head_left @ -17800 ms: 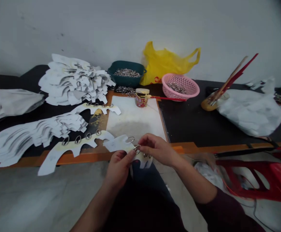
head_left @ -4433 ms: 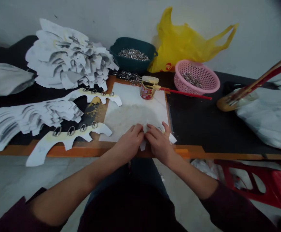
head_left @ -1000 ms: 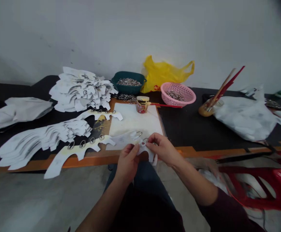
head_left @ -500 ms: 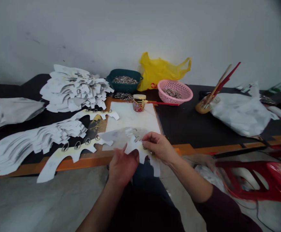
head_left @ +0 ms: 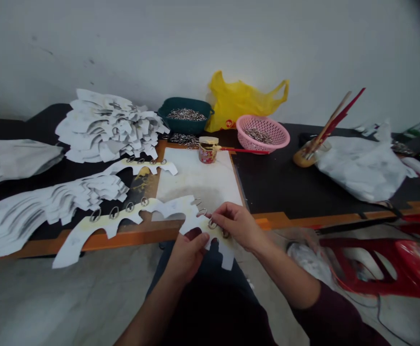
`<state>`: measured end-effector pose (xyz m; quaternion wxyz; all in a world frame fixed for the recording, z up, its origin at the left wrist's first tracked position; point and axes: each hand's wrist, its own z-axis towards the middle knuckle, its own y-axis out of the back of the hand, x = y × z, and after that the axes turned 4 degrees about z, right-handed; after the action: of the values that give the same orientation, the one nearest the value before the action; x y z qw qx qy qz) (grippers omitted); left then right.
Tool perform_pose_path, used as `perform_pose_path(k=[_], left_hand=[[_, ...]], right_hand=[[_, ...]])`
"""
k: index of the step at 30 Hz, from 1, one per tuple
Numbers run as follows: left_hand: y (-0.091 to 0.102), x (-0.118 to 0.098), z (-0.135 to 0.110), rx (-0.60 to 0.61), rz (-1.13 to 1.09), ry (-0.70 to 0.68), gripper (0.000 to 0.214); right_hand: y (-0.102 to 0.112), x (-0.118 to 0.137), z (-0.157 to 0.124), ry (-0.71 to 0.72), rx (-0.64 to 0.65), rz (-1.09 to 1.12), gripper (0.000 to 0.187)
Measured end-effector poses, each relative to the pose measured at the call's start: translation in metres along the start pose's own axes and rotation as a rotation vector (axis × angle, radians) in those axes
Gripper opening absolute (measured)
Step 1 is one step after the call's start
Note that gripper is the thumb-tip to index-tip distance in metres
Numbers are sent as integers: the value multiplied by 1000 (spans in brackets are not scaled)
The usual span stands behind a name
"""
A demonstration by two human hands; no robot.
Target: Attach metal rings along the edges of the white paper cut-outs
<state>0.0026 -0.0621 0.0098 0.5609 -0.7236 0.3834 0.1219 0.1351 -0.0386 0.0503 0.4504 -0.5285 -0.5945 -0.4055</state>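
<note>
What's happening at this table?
A person holds a white cut-out strip at the table's front edge. The left hand grips it from below, while the right hand's fingertips are at a metal ring on it. A similar strip with four rings lies to the left. Behind are piled white pieces, a pot on a white sheet, and a green basin and pink basket holding metal pieces.

1. The white cut-out strip [head_left: 191,222] looks thin and curved, with one edge notched into arches and tabs and the other yellowish in places.
2. It slants down toward the person, the left hand [head_left: 188,252] gripping it, thumb on top.
3. I count four shiny metal rings [head_left: 212,225] along the yellowed edge; the right hand [head_left: 236,223] has its fingertips at one.
</note>
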Motion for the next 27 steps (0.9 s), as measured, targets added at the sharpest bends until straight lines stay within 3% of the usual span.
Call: perform_pose_path(k=[5, 10, 13, 21, 27], left_hand=[[0, 6, 3, -80, 74, -85, 43], [-5, 4, 4, -163, 291, -186, 32], [-6, 1, 4, -165, 364, -200, 33], [-4, 2, 3, -178, 321, -222, 36], [-9, 0, 3, -230, 206, -234, 35]], right_hand=[[-7, -7, -3, 140, -25, -207, 14], [-10, -11, -8, 427, -109, -474, 7], [-11, -9, -9, 523, -136, -538, 8], [-13, -12, -6, 543, -133, -518, 8], [-13, -18, 2, 503, -114, -349, 5]])
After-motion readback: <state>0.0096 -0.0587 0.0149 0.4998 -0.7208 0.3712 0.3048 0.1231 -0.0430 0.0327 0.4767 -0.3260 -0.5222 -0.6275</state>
